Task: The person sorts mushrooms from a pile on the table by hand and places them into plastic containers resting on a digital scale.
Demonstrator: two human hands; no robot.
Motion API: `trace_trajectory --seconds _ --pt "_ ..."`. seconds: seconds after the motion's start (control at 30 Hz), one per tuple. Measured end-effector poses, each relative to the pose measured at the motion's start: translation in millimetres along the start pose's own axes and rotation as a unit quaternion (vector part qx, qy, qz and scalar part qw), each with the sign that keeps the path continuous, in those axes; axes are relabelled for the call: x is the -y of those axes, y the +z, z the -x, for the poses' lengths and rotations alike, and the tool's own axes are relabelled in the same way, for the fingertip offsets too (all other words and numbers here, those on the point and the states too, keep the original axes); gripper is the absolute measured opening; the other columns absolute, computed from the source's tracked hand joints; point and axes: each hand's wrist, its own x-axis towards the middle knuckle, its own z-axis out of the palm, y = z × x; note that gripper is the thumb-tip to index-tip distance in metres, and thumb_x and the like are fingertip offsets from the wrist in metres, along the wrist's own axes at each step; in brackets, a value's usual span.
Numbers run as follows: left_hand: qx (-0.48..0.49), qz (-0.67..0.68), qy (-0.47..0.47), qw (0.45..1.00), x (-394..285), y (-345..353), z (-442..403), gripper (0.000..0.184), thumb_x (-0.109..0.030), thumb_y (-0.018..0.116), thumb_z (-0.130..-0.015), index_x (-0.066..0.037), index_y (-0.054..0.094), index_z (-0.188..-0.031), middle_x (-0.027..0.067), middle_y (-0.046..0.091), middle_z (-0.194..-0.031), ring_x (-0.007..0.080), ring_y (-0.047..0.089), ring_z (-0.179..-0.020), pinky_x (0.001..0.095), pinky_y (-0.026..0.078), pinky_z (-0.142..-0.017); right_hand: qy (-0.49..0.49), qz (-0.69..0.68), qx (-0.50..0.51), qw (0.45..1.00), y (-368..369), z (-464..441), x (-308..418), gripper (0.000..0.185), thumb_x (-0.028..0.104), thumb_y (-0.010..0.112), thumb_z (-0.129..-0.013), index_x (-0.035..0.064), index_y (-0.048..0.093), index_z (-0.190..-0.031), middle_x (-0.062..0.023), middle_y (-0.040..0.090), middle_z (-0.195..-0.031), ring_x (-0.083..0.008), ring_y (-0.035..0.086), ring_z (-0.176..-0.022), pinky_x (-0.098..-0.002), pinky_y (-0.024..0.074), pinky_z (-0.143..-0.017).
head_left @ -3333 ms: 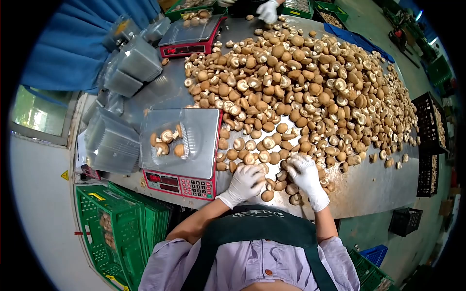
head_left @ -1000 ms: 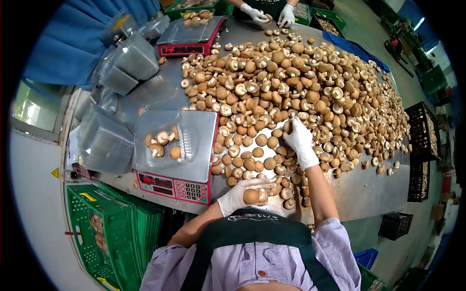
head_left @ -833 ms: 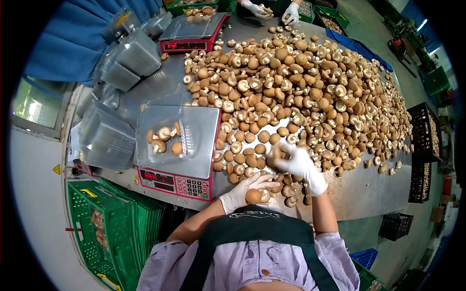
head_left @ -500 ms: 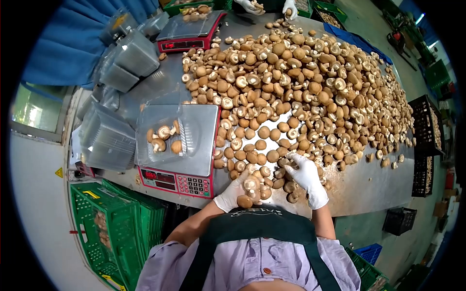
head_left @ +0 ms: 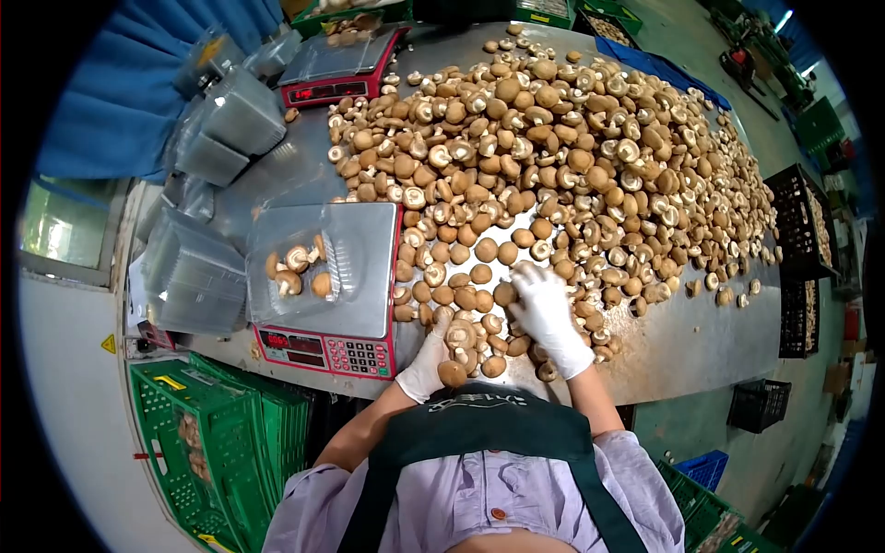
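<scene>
My left hand [head_left: 426,367], in a white glove, is cupped around a few shiitake mushrooms [head_left: 460,334] close to my apron. One brown cap [head_left: 452,373] sits at the lower edge of this handful. My right hand [head_left: 549,318], also gloved, reaches over the near edge of the mushroom pile [head_left: 590,166]. Its thumb and fingers are around a mushroom [head_left: 504,293]; the fingertips are partly hidden. Left of my hands, a clear plastic tray [head_left: 334,267] with several mushrooms rests on a red scale [head_left: 364,309], whose red digits are lit.
Stacked clear trays [head_left: 198,276] stand left of the scale. A second red scale [head_left: 336,69] is at the far left of the metal table [head_left: 719,350]. Green crates [head_left: 198,442] stand below on the left, black crates [head_left: 807,221] at the right.
My right hand has moved left and forward, from the loose mushrooms to one nearer the middle. My left hand keeps its handful. Another person's gloved hands at the far edge have left view.
</scene>
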Motion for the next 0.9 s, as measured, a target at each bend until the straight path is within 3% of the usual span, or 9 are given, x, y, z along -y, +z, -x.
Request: trace_trajectory --seconds 0.1,0.23,0.3,0.33,0.4,0.53,0.63,0.7,0.9 --pt "0.005 0.031 -0.006 0.999 0.7 1.3 -2.9 0.052 -0.058 0.043 -0.093 -0.013 0.053 -0.116 0.0107 0.063 -0.095 0.0275 0.064 -0.081 0.0351 0.055 -0.054 -0.063 0.098 -0.027 0.993 31.7 -2.5 6.0 0.036 0.015 0.067 -0.071 0.0074 0.061 -0.106 -0.0109 0.06 -0.112 -0.0326 0.052 -0.109 -0.0459 0.0403 -0.094" --pt "0.087 0.073 -0.031 0.993 -4.2 5.4 2.4 0.058 -0.06 0.046 -0.09 -0.012 0.052 -0.122 0.0181 0.053 -0.129 0.0403 0.056 -0.111 0.0424 0.055 -0.068 0.12 -0.169 -0.052 0.977 6.9 -4.2 13.6 0.038 0.025 0.07 -0.074 0.0072 0.064 -0.107 -0.0151 0.064 -0.097 -0.0341 0.055 -0.103 -0.043 0.0443 -0.09" --pt "0.168 0.13 0.0 0.977 -2.6 4.8 1.9 0.063 -0.063 0.046 -0.087 -0.015 0.05 -0.127 0.0186 0.044 -0.139 0.0449 0.049 -0.118 0.0445 0.052 -0.072 0.105 -0.211 0.012 0.972 -5.7 5.6 14.8 0.05 0.035 0.073 -0.075 0.0086 0.062 -0.116 -0.018 0.06 -0.105 -0.0344 0.058 -0.1 -0.0406 0.0468 -0.088" --pt "0.241 0.147 0.014 0.959 -2.3 3.3 1.4 0.076 -0.06 0.053 -0.085 -0.004 0.042 -0.135 0.0203 0.043 -0.139 0.039 0.045 -0.125 0.0467 0.045 -0.099 0.082 -0.253 0.086 0.96 -21.3 8.3 20.5 0.051 0.036 0.075 -0.075 0.0088 0.062 -0.116 -0.0171 0.06 -0.11 -0.0323 0.056 -0.104 -0.0395 0.0464 -0.09" --pt "0.175 0.121 0.042 0.976 0.0 -8.5 -5.4 0.074 -0.061 0.052 -0.085 -0.006 0.043 -0.135 0.0194 0.044 -0.138 0.0394 0.045 -0.124 0.0472 0.045 -0.098 0.062 -0.365 0.216 0.903 -44.7 12.5 27.3 0.053 0.033 0.078 -0.074 0.0101 0.062 -0.119 -0.0155 0.056 -0.122 -0.0304 0.053 -0.112 -0.0374 0.0454 -0.095" --pt "0.16 0.086 0.043 0.983 -0.9 -12.7 -2.8 0.071 -0.07 0.045 -0.085 -0.012 0.049 -0.126 0.0153 0.052 -0.128 0.0373 0.053 -0.115 0.0481 0.053 -0.08 0.103 -0.295 0.003 0.95 -39.5 11.0 10.1 0.03 0.029 0.071 -0.078 0.0103 0.066 -0.101 -0.0122 0.066 -0.099 -0.0298 0.059 -0.097 -0.039 0.048 -0.086" --pt "0.102 0.046 0.036 0.993 -1.4 -6.5 -1.1 0.075 -0.077 0.04 -0.081 -0.013 0.05 -0.119 0.0136 0.055 -0.125 0.0358 0.057 -0.11 0.0445 0.055 -0.067 0.197 -0.071 -0.112 0.971 -28.8 1.0 -26.9 0.029 0.023 0.07 -0.076 0.0056 0.065 -0.098 -0.0126 0.065 -0.105 -0.0314 0.059 -0.097 -0.041 0.0482 -0.086" --pt "0.082 0.069 0.029 0.994 2.5 -10.6 -2.0 0.083 -0.075 0.041 -0.082 -0.013 0.036 -0.137 0.0184 0.05 -0.129 0.0397 0.057 -0.109 0.0405 0.055 -0.061 0.284 -0.007 -0.121 0.951 -22.0 -2.3 -48.6 0.038 0.024 0.071 -0.076 0.004 0.062 -0.107 -0.0134 0.06 -0.116 -0.0327 0.056 -0.104 -0.0418 0.0478 -0.087" --pt "0.085 0.048 0.02 0.995 3.8 -9.4 -9.0 0.084 -0.071 0.045 -0.083 -0.008 0.036 -0.138 0.0201 0.043 -0.137 0.0425 0.047 -0.121 0.0533 0.041 -0.101 0.31 0.109 -0.029 0.944 15.8 -12.4 -35.9 0.073 0.042 0.067 -0.078 0.005 0.041 -0.135 -0.026 0.04 -0.137 -0.0438 0.036 -0.128 -0.0568 0.0347 -0.102"
